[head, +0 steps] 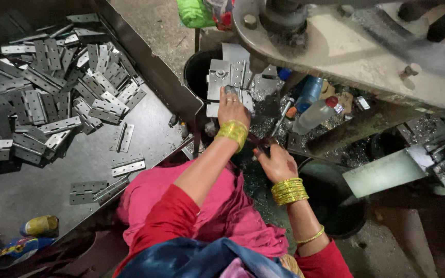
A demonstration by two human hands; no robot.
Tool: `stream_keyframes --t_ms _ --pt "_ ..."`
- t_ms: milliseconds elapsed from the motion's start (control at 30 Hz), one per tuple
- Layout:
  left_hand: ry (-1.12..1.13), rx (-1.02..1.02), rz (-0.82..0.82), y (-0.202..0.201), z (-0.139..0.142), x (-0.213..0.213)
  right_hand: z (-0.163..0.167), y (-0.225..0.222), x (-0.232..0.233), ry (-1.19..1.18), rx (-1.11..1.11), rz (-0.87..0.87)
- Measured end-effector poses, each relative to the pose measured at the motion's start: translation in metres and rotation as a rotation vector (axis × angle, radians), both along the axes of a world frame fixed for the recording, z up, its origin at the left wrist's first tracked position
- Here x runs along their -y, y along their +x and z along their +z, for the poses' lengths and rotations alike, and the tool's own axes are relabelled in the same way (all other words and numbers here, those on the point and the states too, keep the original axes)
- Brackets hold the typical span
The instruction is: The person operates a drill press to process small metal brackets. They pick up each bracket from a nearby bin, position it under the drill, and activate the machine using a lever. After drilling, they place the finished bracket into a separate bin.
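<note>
On the surface (pixel 52 180) to our left the hinges (pixel 52 92) lie heaped within reach. Our left hand (pixel 232 109) presses one hinge (pixel 228 80) flat on the press bed (fingers closed over its edge), steadying it. Our right hand (pixel 276 162), loosely curled near a thin rod (pixel 281 119), grips nothing we can tell.

A dark, flat metal desk (pixel 78 170) carries a heap of grey steel hinges (pixel 42 98). A few single hinges (pixel 128 167) lie apart near its edge, beside a yellow tin (pixel 39 225).

Hinges (pixel 52 98) on tray (pixel 145 128), left of press (pixel 238 82)
</note>
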State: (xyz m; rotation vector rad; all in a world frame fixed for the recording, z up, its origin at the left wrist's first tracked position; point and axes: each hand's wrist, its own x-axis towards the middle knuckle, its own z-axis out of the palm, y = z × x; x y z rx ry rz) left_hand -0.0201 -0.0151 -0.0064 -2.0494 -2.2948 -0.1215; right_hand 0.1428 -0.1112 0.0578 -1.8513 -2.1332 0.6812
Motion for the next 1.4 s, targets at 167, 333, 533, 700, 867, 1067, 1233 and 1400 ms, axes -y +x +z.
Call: stream_keyframes --t_ms 167,333,533,700,867,1067,1233,1400 --pt "0.082 -0.019 -0.081 -0.003 -0.005 0.011 -0.014 0.006 -0.012 0.055 -0.056 0.049" --pt "0.147 -0.022 -0.027 -0.006 -0.005 -0.003 -0.082 0.032 -0.022 -0.076 -0.04 0.0" --pt "0.204 0.041 -0.082 -0.015 -0.011 -0.001 -0.194 0.05 0.012 -0.076 -0.003 -0.104" --pt "0.102 -0.012 -0.084 -0.013 -0.009 -0.015 -0.203 0.071 -0.031 -0.263 -0.056 -0.018" --pt "0.293 0.01 -0.009 -0.006 -0.014 -0.028 -0.221 0.064 -0.01 -0.115 0.054 -0.068" --pt "0.148 0.018 -0.062 -0.014 -0.015 -0.036 -0.211 0.071 -0.022 -0.184 0.059 -0.08" --pt "0.129 -0.015 0.012 -0.016 -0.005 -0.048 -0.202 0.063 -0.017 -0.18 0.047 -0.081" --pt "0.073 0.058 -0.014 -0.018 -0.008 -0.048 -0.208 0.057 0.0 -0.116 0.025 -0.077"
